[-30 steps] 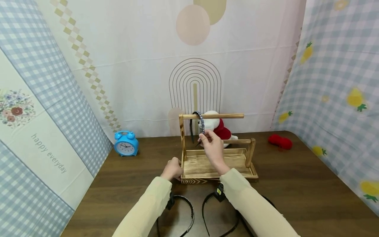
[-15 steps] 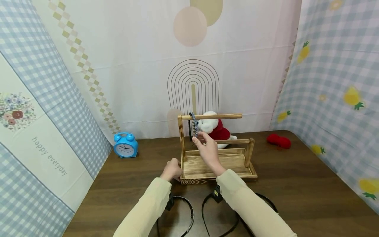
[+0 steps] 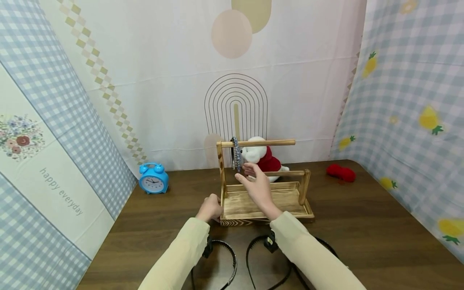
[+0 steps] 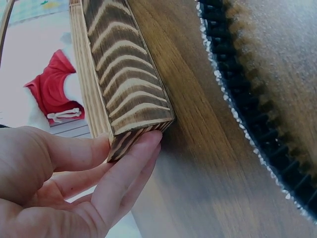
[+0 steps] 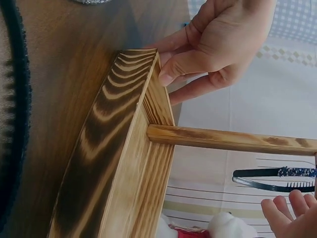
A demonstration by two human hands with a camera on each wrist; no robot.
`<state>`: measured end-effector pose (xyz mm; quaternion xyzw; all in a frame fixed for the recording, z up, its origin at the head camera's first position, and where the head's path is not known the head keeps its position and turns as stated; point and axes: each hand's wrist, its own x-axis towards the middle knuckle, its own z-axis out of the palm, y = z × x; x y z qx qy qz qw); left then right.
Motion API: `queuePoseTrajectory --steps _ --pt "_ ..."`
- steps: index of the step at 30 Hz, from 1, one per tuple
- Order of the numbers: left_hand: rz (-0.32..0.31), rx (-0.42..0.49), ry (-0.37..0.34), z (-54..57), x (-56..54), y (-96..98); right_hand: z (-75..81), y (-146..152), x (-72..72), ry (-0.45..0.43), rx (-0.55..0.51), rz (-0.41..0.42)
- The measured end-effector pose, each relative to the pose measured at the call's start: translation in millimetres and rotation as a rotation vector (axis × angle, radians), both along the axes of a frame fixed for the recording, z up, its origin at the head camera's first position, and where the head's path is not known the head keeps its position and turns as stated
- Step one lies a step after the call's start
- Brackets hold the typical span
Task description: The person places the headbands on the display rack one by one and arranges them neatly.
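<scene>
My left hand (image 3: 210, 207) grips the front left corner of a wooden display rack (image 4: 129, 74), thumb on one side and fingers on the other. Over the rack's upper bar (image 3: 272, 142) hangs a headband (image 3: 237, 155) with blue sparkly beads and comb teeth. A dark strip shows close behind it; whether that is a second headband I cannot tell. My right hand (image 3: 258, 189) is just below and right of the headband's lower end. In the right wrist view its loosely bent fingers (image 5: 280, 204) stand apart from the headband and hold nothing.
Several more dark headbands, including one with a glittery edge (image 3: 233, 264), lie on the table in front of the rack. A white plush toy (image 3: 255, 151) in red sits behind it. A blue alarm clock (image 3: 154, 178) stands left, a red bundle (image 3: 340, 172) lies right.
The headband has slid left along the upper bar toward the upright post. My right hand has let go of it and drawn slightly down and right. My left hand keeps its place.
</scene>
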<state>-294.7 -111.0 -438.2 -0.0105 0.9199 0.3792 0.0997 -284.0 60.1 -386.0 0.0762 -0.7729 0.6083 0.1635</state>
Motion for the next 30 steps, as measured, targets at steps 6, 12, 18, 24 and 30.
queuePoseTrajectory --steps 6,12,18,24,30 --pt "-0.002 -0.005 -0.018 -0.3 -0.3 -0.1 -1.2 3.8 3.9 -0.008 -0.031 -0.004" --pt "-0.011 -0.005 -0.013 0.3 0.4 -0.8 -2.5 8.8 8.6 -0.03 -0.058 0.001" --pt "-0.022 -0.015 -0.006 0.2 1.0 -1.1 -4.7 14.6 13.0 -0.051 -0.079 0.004" --pt "-0.024 -0.014 -0.004 0.9 1.6 -0.5 -5.2 21.7 19.8 -0.066 -0.073 0.003" --pt "-0.02 -0.013 0.004 1.2 1.7 0.1 -7.2 28.3 25.9 -0.077 -0.05 -0.015"
